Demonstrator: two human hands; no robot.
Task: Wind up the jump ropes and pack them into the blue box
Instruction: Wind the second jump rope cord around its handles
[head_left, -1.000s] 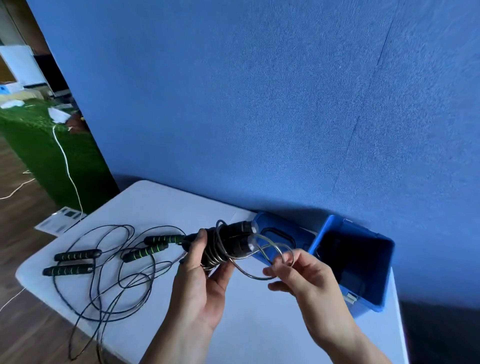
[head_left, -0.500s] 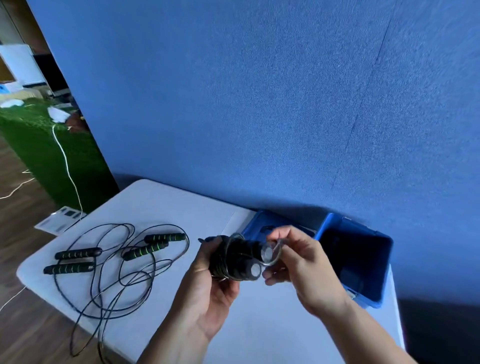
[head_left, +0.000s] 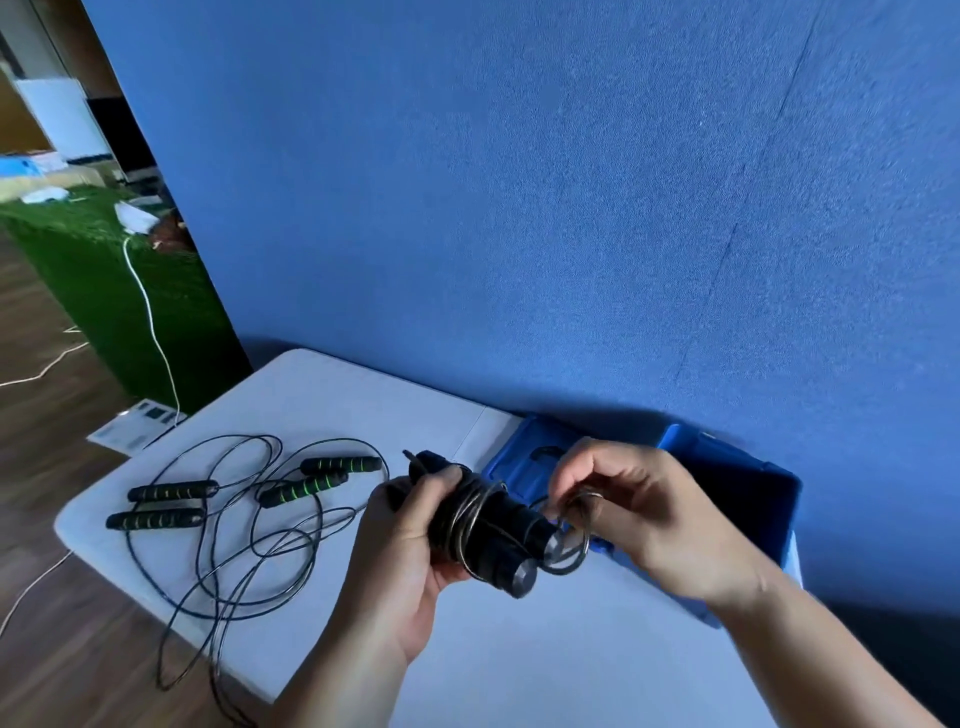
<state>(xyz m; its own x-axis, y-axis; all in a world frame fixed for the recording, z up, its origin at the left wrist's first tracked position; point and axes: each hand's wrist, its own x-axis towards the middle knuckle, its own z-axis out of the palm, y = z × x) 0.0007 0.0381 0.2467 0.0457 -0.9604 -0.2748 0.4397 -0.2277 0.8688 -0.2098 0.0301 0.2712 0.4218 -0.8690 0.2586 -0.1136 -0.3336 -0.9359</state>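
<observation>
Head view. The left hand (head_left: 410, 561) held the wound jump rope (head_left: 498, 525) above the near middle of the table (head_left: 571, 670), fingers and thumb curled round its two black handles, which lay side by side with the cord coiled over them. The right hand (head_left: 654, 519), just to the right, pinched the last free loop (head_left: 586, 543) of cord between curled fingers, close to the handles' end caps. Judged: the bundle was light. The foam-like handles gave a firm, non-slip hold, but the thin glossy cord looked springy and likely to uncoil if released. The best hold was therefore across the coils and both handles together, clamping the loose end under a finger. The blue box (head_left: 748, 499) stood open at the far right of the table against the blue wall (head_left: 519, 208). Its inside was dark, so its contents could not be told. A blue lid (head_left: 519, 457) lay just left of it, partly hidden by the right hand. The loose jump ropes (head_left: 244, 551) lay tangled at the left of the table, some cord hanging over the near edge. Count: four black-and-green handles (head_left: 171, 490) on the table, hence two loose ropes, plus one in hand, three in all; one box; one lid.
</observation>
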